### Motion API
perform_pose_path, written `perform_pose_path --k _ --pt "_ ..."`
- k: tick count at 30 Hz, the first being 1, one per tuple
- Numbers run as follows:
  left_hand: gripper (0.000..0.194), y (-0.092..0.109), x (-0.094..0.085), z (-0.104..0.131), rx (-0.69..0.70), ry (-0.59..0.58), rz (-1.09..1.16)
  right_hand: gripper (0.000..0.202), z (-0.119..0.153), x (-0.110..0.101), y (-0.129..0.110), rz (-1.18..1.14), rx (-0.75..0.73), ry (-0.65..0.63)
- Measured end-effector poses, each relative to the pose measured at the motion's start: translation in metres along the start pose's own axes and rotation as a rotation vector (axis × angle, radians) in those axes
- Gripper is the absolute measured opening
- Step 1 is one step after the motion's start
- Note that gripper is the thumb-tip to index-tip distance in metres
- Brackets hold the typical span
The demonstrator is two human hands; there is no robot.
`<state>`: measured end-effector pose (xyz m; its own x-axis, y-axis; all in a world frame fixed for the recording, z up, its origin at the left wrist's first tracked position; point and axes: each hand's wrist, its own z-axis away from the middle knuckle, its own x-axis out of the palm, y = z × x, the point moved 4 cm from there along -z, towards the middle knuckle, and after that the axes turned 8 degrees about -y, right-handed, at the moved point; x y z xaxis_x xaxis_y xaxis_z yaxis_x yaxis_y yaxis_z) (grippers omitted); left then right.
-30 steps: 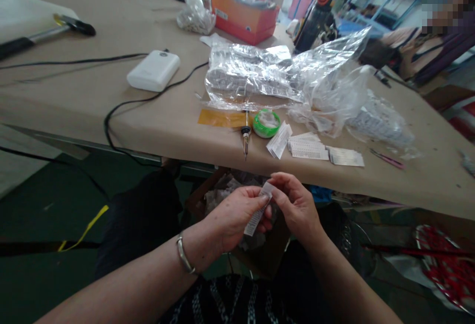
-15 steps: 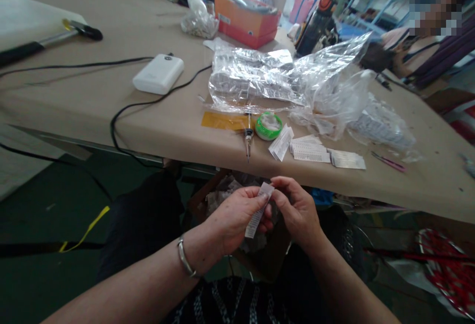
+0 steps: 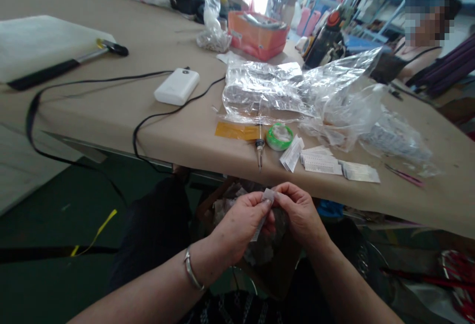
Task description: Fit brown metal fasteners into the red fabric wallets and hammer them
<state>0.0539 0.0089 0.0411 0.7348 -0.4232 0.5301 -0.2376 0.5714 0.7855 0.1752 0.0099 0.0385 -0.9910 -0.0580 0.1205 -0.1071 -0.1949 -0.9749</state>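
Observation:
Over an open box of scraps below the table edge, my left hand pinches a small printed paper strip between thumb and fingers. My right hand is closed at the strip's upper right edge, its fingertips pinched there and touching it. Part of the strip is hidden behind my left fingers. On the table just beyond lie stacks of printed slips, a green round container, a pen-like tool and an amber strip.
Clear plastic bags lie behind the slips. A white power bank with black cables is at left, pink tweezers at right. An orange box and dark bottle stand farther back. A person is at upper right.
The view has shifted, so the table things appear lower and farther right. My left thumb has moved up the strip, and both hands' fingertips are closer together around its top end.

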Motion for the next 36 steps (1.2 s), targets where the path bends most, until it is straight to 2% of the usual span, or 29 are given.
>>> perform_pose_path --k 4,7,13,18,23,36 --pt "0.025 0.009 -0.005 0.002 0.062 0.051 -0.067 0.012 -0.009 0.009 -0.007 0.058 -0.037 -0.029" --pt "0.024 0.019 -0.012 0.003 0.166 0.092 -0.220 0.012 -0.015 0.016 -0.017 0.103 -0.081 -0.043" --pt "0.021 0.037 -0.027 0.004 0.316 0.236 -0.573 0.010 -0.024 0.020 -0.030 0.369 -0.163 0.031" --pt "0.018 0.049 -0.029 0.003 0.406 0.305 -0.770 0.008 -0.027 0.020 -0.032 0.494 -0.233 0.054" --pt "0.018 0.054 -0.030 0.001 0.427 0.351 -0.831 0.009 -0.028 0.021 -0.034 0.583 -0.270 0.069" --pt "0.021 0.056 -0.032 -0.004 0.474 0.346 -0.876 0.010 -0.032 0.019 -0.034 0.645 -0.331 0.104"
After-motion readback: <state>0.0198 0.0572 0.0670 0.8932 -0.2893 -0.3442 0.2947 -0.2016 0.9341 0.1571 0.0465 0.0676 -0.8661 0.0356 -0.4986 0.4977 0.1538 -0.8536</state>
